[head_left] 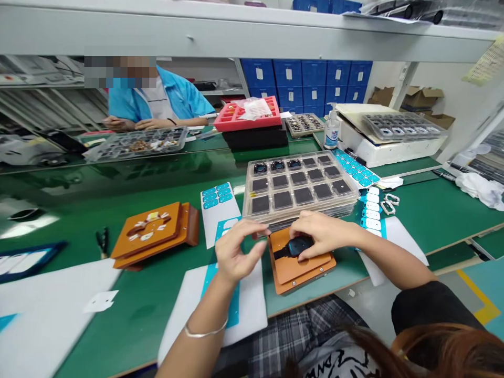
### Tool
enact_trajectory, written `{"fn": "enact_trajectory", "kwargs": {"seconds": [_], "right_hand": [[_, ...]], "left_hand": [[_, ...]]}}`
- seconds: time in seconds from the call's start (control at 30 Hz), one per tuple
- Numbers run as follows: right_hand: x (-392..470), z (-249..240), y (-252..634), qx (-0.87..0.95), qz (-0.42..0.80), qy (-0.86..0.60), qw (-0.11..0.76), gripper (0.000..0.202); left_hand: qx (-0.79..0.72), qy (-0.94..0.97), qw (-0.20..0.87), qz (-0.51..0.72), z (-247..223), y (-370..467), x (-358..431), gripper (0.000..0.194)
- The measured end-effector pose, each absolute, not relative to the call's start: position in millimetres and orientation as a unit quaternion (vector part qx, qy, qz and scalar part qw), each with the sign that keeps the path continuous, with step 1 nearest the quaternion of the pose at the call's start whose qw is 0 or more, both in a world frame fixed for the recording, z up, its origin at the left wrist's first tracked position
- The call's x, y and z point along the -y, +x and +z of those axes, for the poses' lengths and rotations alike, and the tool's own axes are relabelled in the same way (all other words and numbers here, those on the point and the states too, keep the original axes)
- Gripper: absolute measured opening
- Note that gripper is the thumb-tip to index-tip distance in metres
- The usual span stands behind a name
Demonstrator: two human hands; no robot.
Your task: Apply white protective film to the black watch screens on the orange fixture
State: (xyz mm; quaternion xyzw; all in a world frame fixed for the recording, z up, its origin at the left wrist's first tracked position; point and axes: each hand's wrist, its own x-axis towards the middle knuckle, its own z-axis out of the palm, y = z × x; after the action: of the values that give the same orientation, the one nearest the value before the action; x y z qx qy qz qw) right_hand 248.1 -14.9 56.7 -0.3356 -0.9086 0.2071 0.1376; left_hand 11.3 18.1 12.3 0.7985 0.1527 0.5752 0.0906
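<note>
A small black device part (299,245), rounded and glossy, sits on an orange fixture block (303,275) at the table's front edge. My right hand (321,233) grips this part between thumb and fingers. Left of the block, my left hand (240,252) is raised with thumb and index finger apart in a curve, their tips near the block's left edge. Nothing can be made out between them. Under the left hand lies a white backing sheet (252,294) with a blue strip. Behind the block stands a stack of clear trays (301,191) holding square black parts.
A second orange fixture (149,233) and black-handled pliers (103,241) are to the left. Blue sticker sheets (360,170) lie beside the trays. A pump bottle (332,128) and a red tray (248,115) stand farther back. Across the table sits a person in a blue jacket (181,97).
</note>
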Motion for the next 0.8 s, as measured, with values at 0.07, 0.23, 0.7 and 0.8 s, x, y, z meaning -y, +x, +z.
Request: {"fn": "enact_trajectory", "kwargs": {"seconds": [0.07, 0.23, 0.7, 0.8], "right_hand": [[15.9, 50.2, 246.7, 0.86, 0.302, -0.338, 0.233, 0.032], [24.4, 33.0, 234.2, 0.581, 0.666, -0.26, 0.388, 0.045], [38.1, 25.7, 225.6, 0.743, 0.174, -0.34, 0.549, 0.005], [38.5, 26.5, 226.4, 0.743, 0.172, -0.33, 0.556, 0.006]], "left_hand": [[-0.107, 0.827, 0.06, 0.548, 13.4, 14.7, -16.6, 0.038], [-0.11, 0.832, 0.028, 0.542, 11.6, 26.4, -4.9, 0.067], [-0.107, 0.775, 0.279, 0.557, -3.2, 26.6, 5.6, 0.065], [-0.107, 0.785, 0.272, 0.547, -3.8, 24.3, 5.5, 0.069]]}}
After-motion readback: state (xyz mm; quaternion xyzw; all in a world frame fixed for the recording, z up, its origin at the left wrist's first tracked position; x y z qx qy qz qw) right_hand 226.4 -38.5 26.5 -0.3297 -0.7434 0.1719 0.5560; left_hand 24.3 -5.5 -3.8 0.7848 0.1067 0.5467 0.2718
